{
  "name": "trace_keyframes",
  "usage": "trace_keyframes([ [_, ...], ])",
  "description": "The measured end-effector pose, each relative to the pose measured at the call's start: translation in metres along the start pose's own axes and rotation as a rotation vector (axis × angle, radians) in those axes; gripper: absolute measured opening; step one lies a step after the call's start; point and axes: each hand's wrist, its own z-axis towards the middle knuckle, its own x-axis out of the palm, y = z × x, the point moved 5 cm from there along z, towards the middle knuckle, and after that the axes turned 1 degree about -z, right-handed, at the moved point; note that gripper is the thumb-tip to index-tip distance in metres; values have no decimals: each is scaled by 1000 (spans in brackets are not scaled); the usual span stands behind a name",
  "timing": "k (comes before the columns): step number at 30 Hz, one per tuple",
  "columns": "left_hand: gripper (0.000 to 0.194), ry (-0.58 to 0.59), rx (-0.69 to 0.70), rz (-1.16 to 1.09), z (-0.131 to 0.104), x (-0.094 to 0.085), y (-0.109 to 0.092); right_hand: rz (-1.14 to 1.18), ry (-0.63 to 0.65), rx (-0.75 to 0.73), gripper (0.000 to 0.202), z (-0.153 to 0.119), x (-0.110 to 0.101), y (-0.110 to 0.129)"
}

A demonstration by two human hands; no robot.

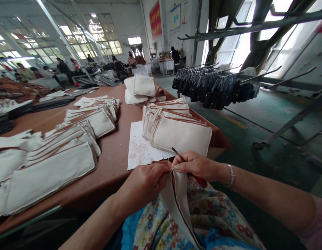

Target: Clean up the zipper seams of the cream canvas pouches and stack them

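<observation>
Closest up is some floral cloth (215, 208) over the lap, right under the hands. Left of the hands there's a long run of cream pouches (51, 170) with brown edging, done or waiting, honestly can't tell. The left hand (147, 177) is closed in a tight pinch on the top end of a cream piece (180, 187), which hangs between the hands and drapes down over the lap, brown strip along it. Looks mid-job to me, just that end getting attention. The right hand (197, 165) pinches the same end, with a slim dark tool (178, 154) held in the curled fingers too. Just beyond the hands lies a scrap-dusted paper sheet (142, 147), partly under another cream stack (182, 135), also no clue if finished or not
</observation>
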Motion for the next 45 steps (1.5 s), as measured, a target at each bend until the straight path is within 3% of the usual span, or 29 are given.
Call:
trace_keyframes([
  [5,15,36,-6,133,3,9,-6,20,-9,58,20,1,4,-3],
  [9,12,53,-134,28,5,11,0,-22,-12,50,19,0,7,-4],
  [12,13,24,-258,-203,8,3,8,-145,0,-137,16,-2,9,7],
  [15,13,88,-329,-634,11,5,15,-244,-3,-321,15,-7,12,17],
  [18,14,129,-398,-1046,9,15,21,-239,-52,-311,15,-9,12,18],
  [23,13,154,-498,-1260,2,34,29,-108,-58,-131,5,-5,15,8],
  [27,14,186,-568,-1259,-2,37,32,-146,-76,-148,4,-4,16,12],
  [30,18,176,-570,-1193,-1,33,33,-102,-45,-71,2,-5,17,13],
  [38,37,204,-428,-933,10,17,12,-188,-59,-141,7,-1,11,23],
  [45,23,137,-470,-874,8,21,14,-384,-149,-222,3,0,5,22],
])
